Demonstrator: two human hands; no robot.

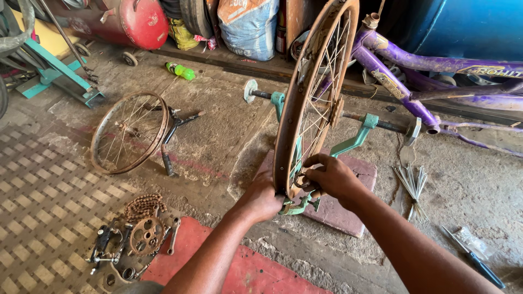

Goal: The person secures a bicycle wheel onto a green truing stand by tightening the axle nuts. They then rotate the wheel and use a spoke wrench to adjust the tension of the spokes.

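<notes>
While your left hand point(262, 200) closes its grip on the rusty wheel point(313, 95) to steady it in the green stand point(357, 137), your right hand point(331, 175) pinches a spoke.

Both forearms outstretched, left hand point(265, 199) flat and curled, right hand point(330, 175) clenched, fingers pinching.

Rough, stained concrete floor point(218, 136), cracked in places, daylit. Patterned checker mat point(43, 207) covers lower left; red mat point(245, 272) along bottom edge. Red tank point(136, 22) and blue-grey sack point(248, 27) stand at the far edge. Blue surface point(463, 27) fills upper right. Green bottle point(181, 70) lies on floor.
</notes>
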